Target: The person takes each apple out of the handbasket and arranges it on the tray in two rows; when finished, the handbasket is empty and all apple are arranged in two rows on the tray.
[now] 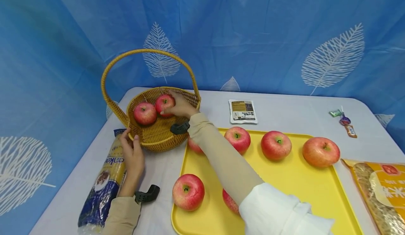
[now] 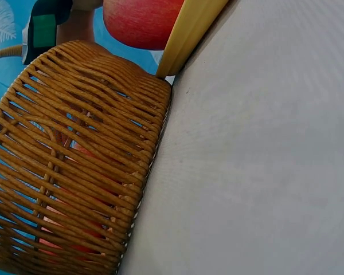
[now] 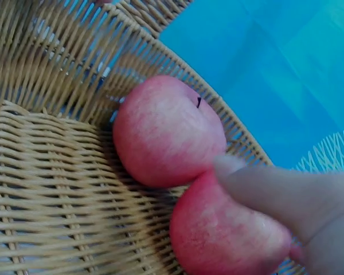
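Observation:
A wicker basket (image 1: 158, 144) with a tall arched handle stands at the back left of the table. My left hand (image 1: 134, 157) grips its near-left rim, by the foot of the handle. Inside the basket, my right hand (image 1: 181, 105) holds a red apple (image 1: 165, 104) between thumb and fingers. Another apple (image 1: 145, 113) lies to its left in the basket. In the right wrist view, the held apple (image 3: 229, 229) sits right against the other one (image 3: 169, 132), with the thumb (image 3: 264, 186) across its top. The left wrist view shows the basket's woven side (image 2: 74, 166).
A yellow tray (image 1: 284, 193) with several apples fills the front right, partly under my right arm. A blue-and-yellow packet (image 1: 105, 182) lies beside my left forearm. Farther off are a small white-and-brown sachet (image 1: 243, 111), wrapped candies (image 1: 345, 119) and an orange bag (image 1: 384, 189).

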Motion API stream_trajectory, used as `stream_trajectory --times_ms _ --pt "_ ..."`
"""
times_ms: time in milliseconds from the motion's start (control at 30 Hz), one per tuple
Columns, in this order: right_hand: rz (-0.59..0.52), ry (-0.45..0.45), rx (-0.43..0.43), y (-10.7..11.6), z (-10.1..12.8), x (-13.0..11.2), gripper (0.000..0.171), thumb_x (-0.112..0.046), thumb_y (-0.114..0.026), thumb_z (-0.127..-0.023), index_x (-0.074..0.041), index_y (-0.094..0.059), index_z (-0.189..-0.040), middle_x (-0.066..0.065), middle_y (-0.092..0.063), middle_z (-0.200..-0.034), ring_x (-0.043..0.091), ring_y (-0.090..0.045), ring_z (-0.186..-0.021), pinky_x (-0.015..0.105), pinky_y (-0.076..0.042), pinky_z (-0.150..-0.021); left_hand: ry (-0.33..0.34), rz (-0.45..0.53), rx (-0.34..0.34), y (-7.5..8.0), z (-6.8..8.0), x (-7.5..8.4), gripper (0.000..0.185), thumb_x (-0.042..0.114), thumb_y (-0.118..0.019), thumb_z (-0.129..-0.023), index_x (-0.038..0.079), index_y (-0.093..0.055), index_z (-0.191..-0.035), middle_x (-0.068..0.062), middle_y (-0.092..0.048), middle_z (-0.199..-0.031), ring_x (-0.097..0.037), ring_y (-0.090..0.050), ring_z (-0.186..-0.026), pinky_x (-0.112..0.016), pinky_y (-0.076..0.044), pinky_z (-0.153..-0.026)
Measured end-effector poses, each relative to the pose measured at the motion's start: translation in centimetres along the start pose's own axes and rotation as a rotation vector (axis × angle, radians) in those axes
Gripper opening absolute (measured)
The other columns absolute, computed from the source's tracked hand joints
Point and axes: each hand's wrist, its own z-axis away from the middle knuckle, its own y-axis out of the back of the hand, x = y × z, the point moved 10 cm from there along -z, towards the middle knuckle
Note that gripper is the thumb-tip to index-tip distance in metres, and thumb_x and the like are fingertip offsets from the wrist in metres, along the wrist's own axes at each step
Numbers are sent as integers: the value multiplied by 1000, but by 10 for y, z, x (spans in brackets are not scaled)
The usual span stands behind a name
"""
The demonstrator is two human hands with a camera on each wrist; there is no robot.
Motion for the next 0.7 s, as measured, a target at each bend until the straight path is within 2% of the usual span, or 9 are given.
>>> stream_trajectory --times_ms 100,200,333,567,700 --pt "165 25 9 -2 1 -4 92 -33 -71 -75 -16 -15 -146 5 -24 -150 23 -26 -136 36 -27 -108 2 -7 3 0 0 0 41 14 -33 -97 -1 -27 -135 -21 -33 -138 -30 -37 -128 -15 -31 -93" --pt "276 12 53 1 3 -6 89 -35 -69 -77 -17 -17 -146 5 -25 -149 23 -28 -135 36 -28 -107 0 -9 13 2 1 1 41 15 -33 -97 -1 -28 -135 -20 -33 -138 -30 -37 -128 -14 -31 -92" --pt "293 -20 102 4 6 -6 83 -36 -67 -79 -18 -20 -145 10 -29 -146 25 -37 -129 37 -35 -102 -6 -3 15 2 1 2 41 14 -33 -97 -1 -28 -135 -21 -33 -138 -31 -38 -127 -10 -31 -89" --pt "280 -2 101 3 5 -6 73 -34 -62 -83 -15 -24 -143 20 -23 -146 29 -44 -124 38 -39 -99 -22 17 12 1 -1 3 41 13 -34 -97 -2 -28 -134 -22 -33 -137 -33 -38 -126 -6 -31 -86" --pt "301 8 103 4 6 -7 75 -36 -63 -83 -16 -23 -143 17 -27 -145 27 -44 -123 37 -40 -98 -11 7 10 0 0 3 41 13 -34 -97 -1 -28 -135 -21 -33 -138 -31 -37 -128 -9 -31 -89"
